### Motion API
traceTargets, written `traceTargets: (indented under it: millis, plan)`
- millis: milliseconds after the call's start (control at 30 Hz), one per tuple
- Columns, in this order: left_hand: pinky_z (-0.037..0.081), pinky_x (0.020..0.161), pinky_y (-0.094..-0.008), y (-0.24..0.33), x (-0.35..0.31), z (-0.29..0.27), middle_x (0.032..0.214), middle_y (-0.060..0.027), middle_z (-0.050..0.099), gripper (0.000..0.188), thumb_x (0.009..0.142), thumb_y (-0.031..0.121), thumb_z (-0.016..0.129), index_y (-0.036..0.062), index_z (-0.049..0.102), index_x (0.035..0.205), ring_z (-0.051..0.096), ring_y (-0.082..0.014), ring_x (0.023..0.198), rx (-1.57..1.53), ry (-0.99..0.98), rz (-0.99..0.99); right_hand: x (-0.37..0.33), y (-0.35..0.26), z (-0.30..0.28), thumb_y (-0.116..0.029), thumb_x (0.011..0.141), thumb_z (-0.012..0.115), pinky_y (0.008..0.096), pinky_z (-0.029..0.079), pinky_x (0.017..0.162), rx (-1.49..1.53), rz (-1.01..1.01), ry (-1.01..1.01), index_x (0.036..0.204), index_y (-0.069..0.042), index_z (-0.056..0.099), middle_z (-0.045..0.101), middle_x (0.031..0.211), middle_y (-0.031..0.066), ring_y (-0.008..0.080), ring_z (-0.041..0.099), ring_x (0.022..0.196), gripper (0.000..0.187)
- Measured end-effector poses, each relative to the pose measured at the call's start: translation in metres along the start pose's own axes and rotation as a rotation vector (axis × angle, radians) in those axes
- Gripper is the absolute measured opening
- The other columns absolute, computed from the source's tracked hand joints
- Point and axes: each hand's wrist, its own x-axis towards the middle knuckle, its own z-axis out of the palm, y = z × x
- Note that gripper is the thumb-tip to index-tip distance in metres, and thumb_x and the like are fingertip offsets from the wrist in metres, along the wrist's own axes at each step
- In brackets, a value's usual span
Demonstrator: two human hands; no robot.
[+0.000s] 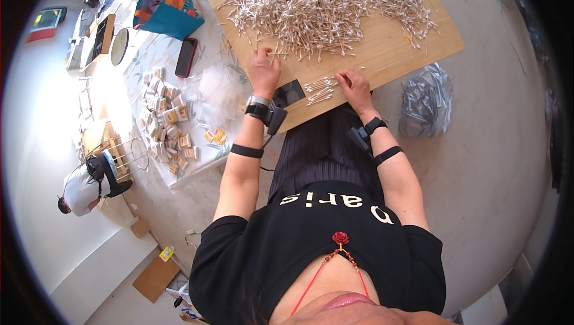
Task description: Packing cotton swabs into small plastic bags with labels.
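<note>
A large heap of loose cotton swabs (299,8) covers the far part of a wooden board (388,56). At the heap's near left edge is my left hand (263,72), its fingers pinched on a cotton swab (274,53). Toward the board's near edge lies a small group of cotton swabs (320,90), roughly side by side. Just right of that group rests my right hand (354,89), fingers bent and closed by the swab ends; whether they hold one is too small to tell. A dark square plate (290,93) sits between my left wrist and the small group.
Left of the board, a table (203,166) bears many small boxes (164,116), clear plastic bags (221,92), a phone (186,58) and a teal bag (170,11). A grey plastic bag (426,101) lies right of the board. Another person (89,184) is at the far left.
</note>
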Motion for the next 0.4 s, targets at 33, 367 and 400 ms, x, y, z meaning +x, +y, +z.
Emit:
traceTargets:
  millis: [33, 367, 400]
  plan:
    - [0.05, 0.089, -0.0454, -0.008, 0.007, -0.003, 0.098, -0.0154, 0.065, 0.018, 0.085, 0.015, 0.074, 0.0064, 0.072, 0.1, 0.064, -0.0333, 0.098, 0.004, 0.002, 0.001, 0.001, -0.001, 0.001, -0.016, 0.097, 0.072, 0.0367, 0.048, 0.064, -0.011, -0.006, 0.002, 0.095, -0.005, 0.071, 0.062, 0.083, 0.0097, 0.0248, 0.061, 0.069, 0.011]
    - [0.049, 0.093, -0.0462, -0.037, 0.025, -0.011, 0.102, -0.0158, 0.064, 0.025, 0.077, 0.019, 0.077, 0.0089, 0.074, 0.101, 0.061, -0.0369, 0.105, 0.172, -0.311, 0.088, 0.0, 0.002, 0.0, -0.017, 0.097, 0.073, 0.0371, 0.05, 0.066, -0.031, 0.007, -0.012, 0.096, -0.005, 0.072, 0.064, 0.085, 0.0099, 0.0253, 0.063, 0.071, 0.012]
    - [0.049, 0.093, -0.047, -0.042, 0.024, -0.011, 0.103, -0.0156, 0.063, 0.026, 0.076, 0.019, 0.077, 0.0103, 0.074, 0.101, 0.061, -0.0367, 0.105, 0.175, -0.343, 0.071, 0.0, 0.002, 0.001, -0.018, 0.097, 0.074, 0.0372, 0.05, 0.066, -0.037, 0.007, -0.013, 0.096, -0.005, 0.072, 0.064, 0.085, 0.01, 0.0252, 0.063, 0.071, 0.012]
